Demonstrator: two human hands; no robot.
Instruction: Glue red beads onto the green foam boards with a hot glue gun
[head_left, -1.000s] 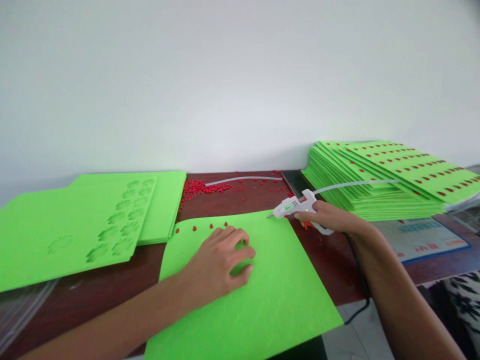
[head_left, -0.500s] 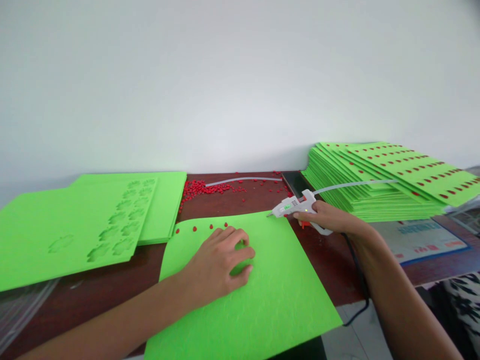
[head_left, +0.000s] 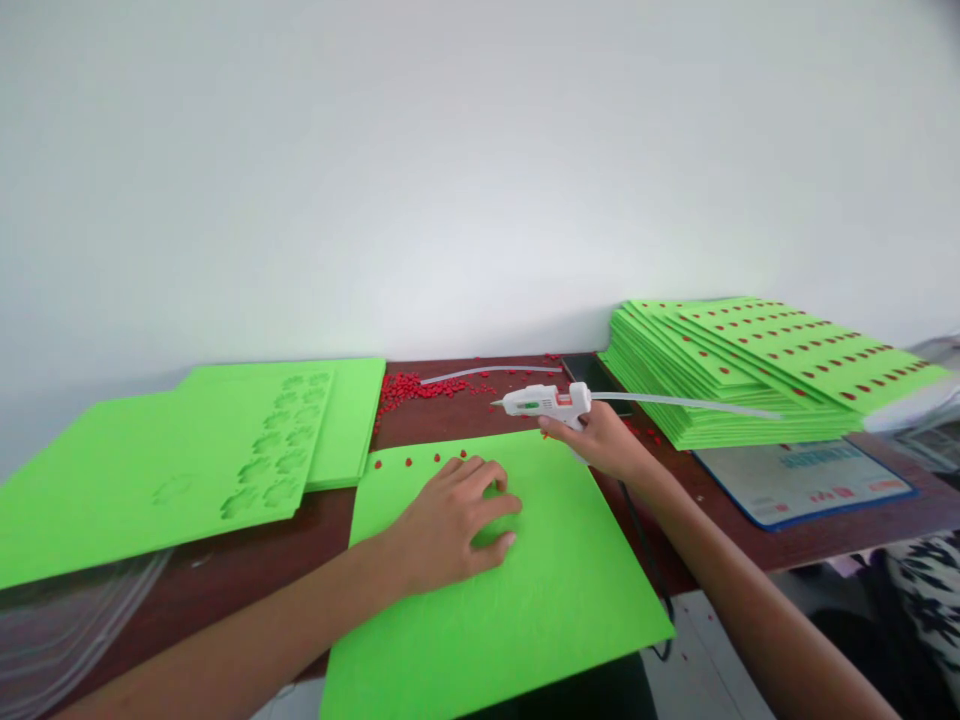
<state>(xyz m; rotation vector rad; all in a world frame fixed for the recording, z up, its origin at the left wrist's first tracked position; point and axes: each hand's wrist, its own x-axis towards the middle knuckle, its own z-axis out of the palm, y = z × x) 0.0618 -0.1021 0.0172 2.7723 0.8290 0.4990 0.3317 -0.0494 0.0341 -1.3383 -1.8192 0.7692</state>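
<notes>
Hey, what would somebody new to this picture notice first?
Probably the bright green sheet at front centre, with the left hand resting on it near a row of red dots. Next, the white glue gun in the right hand, by the sheet's far edge. Then the stack of green sheets on the right and the heap of red pieces toward the back.

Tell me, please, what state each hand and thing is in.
Left hand: open, on the front sheet
Right hand: closed around the glue gun
Glue gun: held, stick protruding behind
Front sheet: bearing four visible red pieces
Loose red pieces: scattered
Loose stick: lying unheld
Right stack: uneven, top sheet dotted red
Left sheets: overlapping
</notes>
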